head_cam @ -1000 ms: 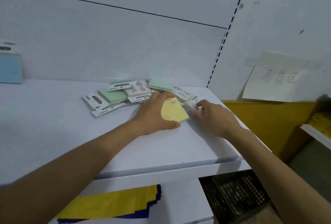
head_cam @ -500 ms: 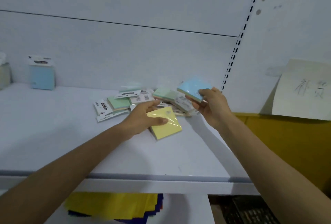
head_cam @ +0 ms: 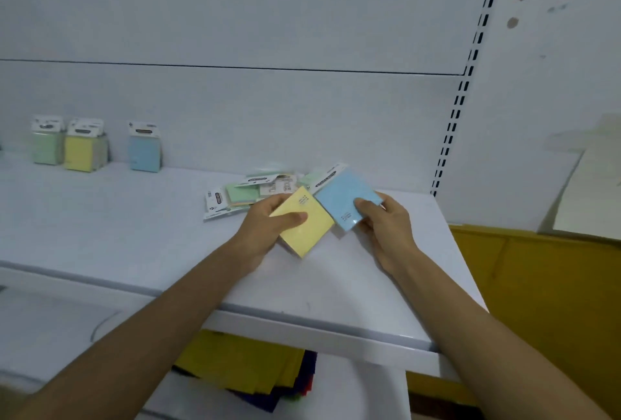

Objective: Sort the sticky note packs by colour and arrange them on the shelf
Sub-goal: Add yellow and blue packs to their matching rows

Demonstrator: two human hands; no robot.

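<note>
Holding one pack each now, my left hand (head_cam: 265, 228) pinches the yellow pack (head_cam: 304, 224) and my right hand (head_cam: 386, 221) grips the blue pack (head_cam: 347, 199), both lifted off the shelf (head_cam: 134, 234) where a second ago the yellow one lay flat. Both colours are ready for the upright rows (head_cam: 82, 150) far left. My fingers beneath the packs are hidden, and the pile's (head_cam: 248, 192) labels are too blurred to read.

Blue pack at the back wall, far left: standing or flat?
Standing. The shelved blue pack is upright on the shelf, header card on top, at the back wall, set apart from the upright yellow pack.
</note>
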